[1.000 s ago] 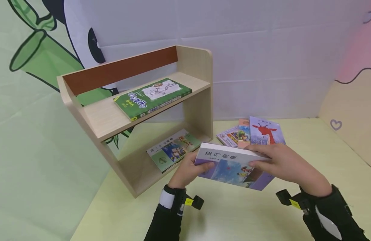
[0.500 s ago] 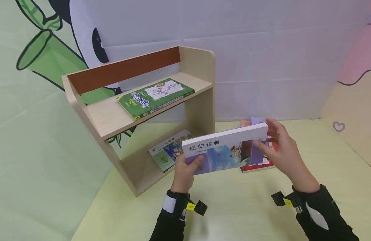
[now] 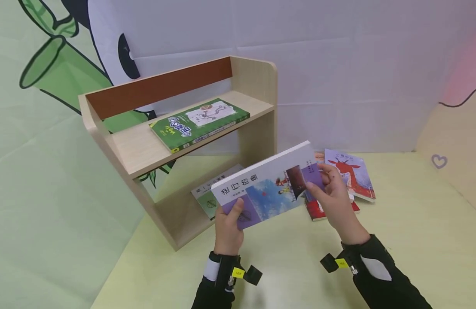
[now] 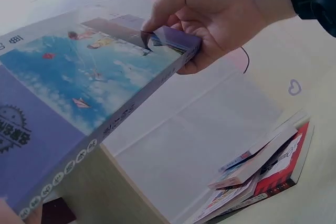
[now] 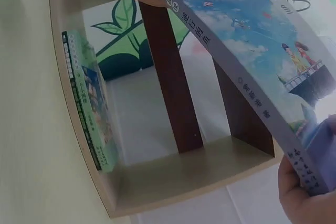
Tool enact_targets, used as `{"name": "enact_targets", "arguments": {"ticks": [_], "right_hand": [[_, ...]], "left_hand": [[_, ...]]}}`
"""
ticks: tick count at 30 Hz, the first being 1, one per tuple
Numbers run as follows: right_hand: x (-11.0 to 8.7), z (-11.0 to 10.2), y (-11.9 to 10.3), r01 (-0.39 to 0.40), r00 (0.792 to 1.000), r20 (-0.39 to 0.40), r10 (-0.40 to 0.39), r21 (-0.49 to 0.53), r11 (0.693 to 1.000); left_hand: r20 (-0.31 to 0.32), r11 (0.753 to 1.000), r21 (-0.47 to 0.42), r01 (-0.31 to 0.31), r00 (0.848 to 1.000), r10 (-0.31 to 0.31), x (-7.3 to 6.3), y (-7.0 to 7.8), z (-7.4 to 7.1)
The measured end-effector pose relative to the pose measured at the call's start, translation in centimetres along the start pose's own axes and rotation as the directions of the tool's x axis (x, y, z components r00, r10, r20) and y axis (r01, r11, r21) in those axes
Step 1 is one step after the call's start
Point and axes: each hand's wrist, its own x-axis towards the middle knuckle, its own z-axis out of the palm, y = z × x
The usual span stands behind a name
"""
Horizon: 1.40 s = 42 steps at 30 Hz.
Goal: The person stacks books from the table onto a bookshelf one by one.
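Note:
Both hands hold a white and purple paperback book (image 3: 266, 184) with a blue-sky picture on its cover, tilted so its right end is higher. My left hand (image 3: 229, 229) grips the lower left end, thumb on the cover. At the other end, my right hand (image 3: 334, 201) pinches the book between thumb and fingers. In the right wrist view the book's printed spine shows, with the right hand (image 5: 307, 192) at its lower corner. Behind the held book, a green and white book (image 3: 207, 199) lies on the lower shelf, partly hidden.
A two-tier wooden bookshelf (image 3: 257, 77) stands at the left on the pale yellow table (image 3: 292, 266). On its upper shelf lies a green book (image 3: 199, 124). Right of the shelf, several books lie piled, among them a purple one with a red giraffe (image 3: 352, 174) and a red one (image 4: 286, 166).
The held book has moved left toward the shelf and tilted, its right end rising. The right hand moved left with it, uncovering the giraffe book.

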Motion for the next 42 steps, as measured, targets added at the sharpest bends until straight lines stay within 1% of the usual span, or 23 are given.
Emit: {"name": "enact_targets", "arguments": {"ticks": [2, 5, 8, 12, 15, 19, 22, 25, 27, 29, 30, 32, 34, 35, 37, 38, 40, 42], "right_hand": [[0.4, 0.7, 0.3, 0.013, 1.0, 0.006, -0.013, 0.049, 0.999], [1.0, 1.5, 0.8, 0.017, 1.0, 0.024, -0.018, 0.035, 0.999], [1.4, 2.1, 1.2, 0.011, 1.0, 0.027, -0.011, 0.006, 1.0], [1.8, 2.7, 1.7, 0.006, 1.0, 0.02, -0.006, -0.008, 1.0], [1.9, 2.9, 2.1, -0.014, 1.0, 0.025, 0.014, -0.013, 1.0], [2.2, 3.1, 3.3, -0.098, 0.995, 0.018, 0.098, -0.023, 0.995], [2.9, 3.5, 4.4, -0.179, 0.984, 0.001, 0.179, -0.053, 0.982], [4.0, 4.5, 5.4, -0.264, 0.964, -0.009, 0.265, -0.094, 0.96], [4.7, 5.5, 6.0, -0.298, 0.954, -0.002, 0.3, -0.112, 0.948], [5.5, 6.4, 6.6, -0.322, 0.945, 0.013, 0.326, -0.117, 0.939], [5.9, 6.9, 6.9, -0.328, 0.942, 0.029, 0.334, -0.121, 0.937], [6.5, 7.8, 7.5, -0.321, 0.941, 0.064, 0.332, -0.137, 0.937], [7.1, 8.6, 8.1, -0.305, 0.941, 0.106, 0.322, -0.149, 0.941], [7.3, 9.0, 8.4, -0.289, 0.942, 0.125, 0.312, -0.173, 0.942], [7.9, 9.6, 9.0, -0.214, 0.95, 0.174, 0.258, -0.236, 0.948], [8.2, 9.9, 9.3, -0.175, 0.951, 0.204, 0.232, -0.264, 0.948], [8.8, 10.3, 9.9, -0.107, 0.946, 0.258, 0.198, -0.33, 0.938], [9.2, 10.5, 10.4, -0.045, 0.938, 0.304, 0.168, -0.374, 0.926]], "left_hand": [[-0.07, 0.998, -0.054, 0.025, 0.997, -0.029, 0.0, -0.2, -0.3], [-0.141, 0.992, -0.115, 0.043, 0.988, -0.059, 0.0, -0.4, -0.7], [-0.183, 0.989, -0.14, 0.043, 0.981, -0.069, 0.0, -0.6, -1.1], [-0.221, 0.99, -0.134, 0.053, 0.972, -0.082, 0.1, -0.8, -1.5], [-0.252, 0.988, -0.128, 0.082, 0.961, -0.112, 0.2, -0.9, -1.7], [-0.314, 0.986, -0.1, 0.132, 0.937, -0.157, 0.4, -1.0, -2.1], [-0.36, 0.986, -0.069, 0.151, 0.918, -0.166, 0.9, -1.1, -2.5], [-0.412, 0.985, -0.03, 0.168, 0.896, -0.165, 1.2, -1.2, -3.0], [-0.46, 0.983, -0.003, 0.183, 0.872, -0.164, 1.4, -1.2, -3.6], [-0.489, 0.981, 0.036, 0.189, 0.86, -0.147, 1.8, -1.4, -4.1], [-0.5, 0.981, 0.054, 0.186, 0.856, -0.135, 2.0, -1.4, -4.5], [-0.515, 0.983, 0.078, 0.169, 0.851, -0.105, 2.4, -1.5, -5.2], [-0.516, 0.981, 0.112, 0.156, 0.853, -0.077, 2.7, -1.5, -5.8], [-0.516, 0.978, 0.136, 0.158, 0.854, -0.066, 2.9, -1.4, -6.0], [-0.516, 0.968, 0.185, 0.17, 0.855, -0.052, 3.3, -1.4, -6.6], [-0.515, 0.959, 0.215, 0.183, 0.856, -0.047, 3.5, -1.4, -6.9], [-0.507, 0.94, 0.268, 0.211, 0.861, -0.049, 4.0, -1.5, -7.4], [-0.498, 0.922, 0.312, 0.23, 0.866, -0.047, 4.5, -1.7, -7.9]]}}
